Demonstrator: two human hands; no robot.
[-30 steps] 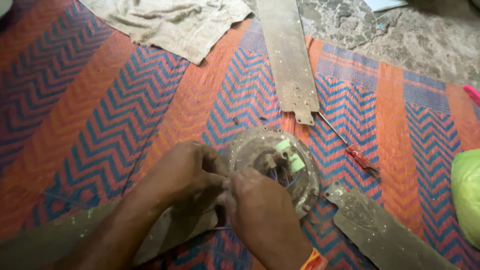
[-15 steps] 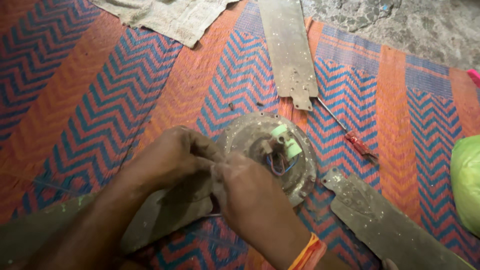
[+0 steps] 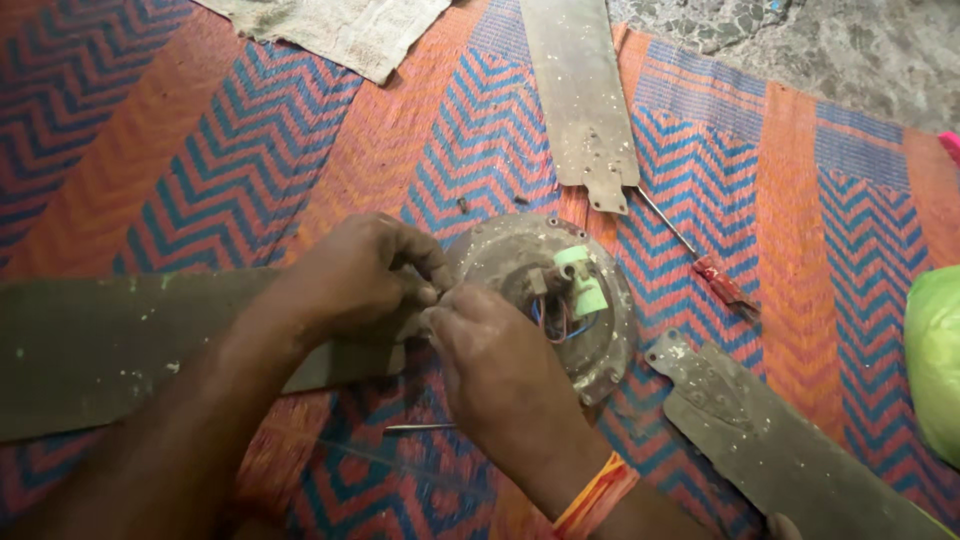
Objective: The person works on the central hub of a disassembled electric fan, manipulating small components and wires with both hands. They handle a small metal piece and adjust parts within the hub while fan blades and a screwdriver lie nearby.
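A round, dusty fan motor [image 3: 545,300] is seen lying flat on a woven mat [image 3: 200,170] with a blue and orange zigzag pattern, its open face turned upward. A pale green part [image 3: 580,285] and a bundle of red and blue wires [image 3: 556,322] are exposed at its centre. One fan blade [image 3: 120,345] is laid against the motor's left edge, its long axis running left to right across the mat.

Both hands are brought together at the motor's left rim, where the blade meets it. The left hand [image 3: 355,275] is arched over the blade's end, knuckles up, the fingertips curled down and pressed together; what is pinched there cannot be made out. The right hand [image 3: 490,365] is held palm down just beside it, the grip closed at the same spot, the fingertips hidden. An orange thread band [image 3: 595,495] is worn on the right wrist.

Two more blades are set apart from the motor: one [image 3: 580,95] pointing away, one [image 3: 770,440] angled toward the lower right. A red-handled screwdriver [image 3: 700,258] lies between them. A thin metal pin [image 3: 420,428] rests near the right forearm. A cloth [image 3: 340,30] is spread at the top, and a green bag [image 3: 935,360] sits at the right edge.
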